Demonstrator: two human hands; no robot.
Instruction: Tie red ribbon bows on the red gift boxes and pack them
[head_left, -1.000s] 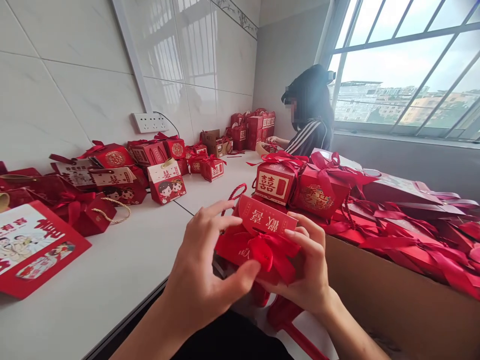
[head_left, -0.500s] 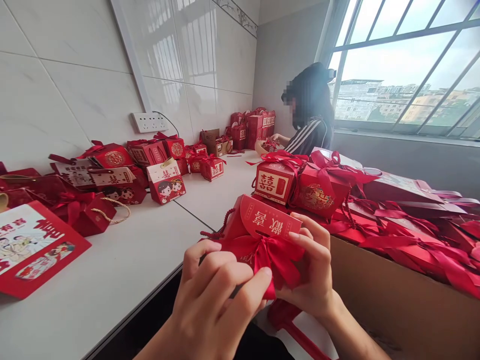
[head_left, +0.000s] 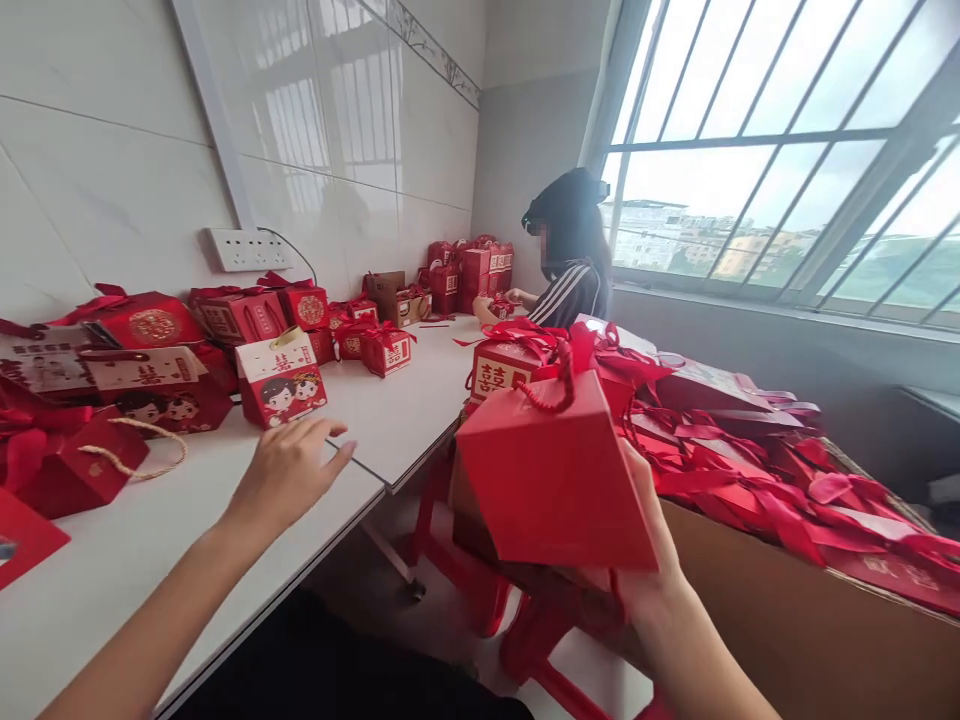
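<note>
In my right hand [head_left: 651, 540] is a red gift box [head_left: 559, 475] with a twisted red cord handle, tipped so that a plain side faces me. Most of the fingers gripping it are hidden behind the box. My left hand [head_left: 296, 470] is off the box, reaching over the white table [head_left: 300, 545] with its fingers apart and nothing in them. Just beyond those fingers stands a small red and white box [head_left: 282, 380] with two cartoon faces.
Several red ribboned boxes [head_left: 150, 320] line the wall side. A cardboard carton [head_left: 757, 590] full of ribboned boxes stands at right. A red stool [head_left: 525, 650] is below. Further back, a person in a striped dark sleeve [head_left: 574, 295] handles something red.
My left hand has let go of the ribbon and moved left over the table. The right hand has raised and turned the box, hiding its bow. The view has swung right.
</note>
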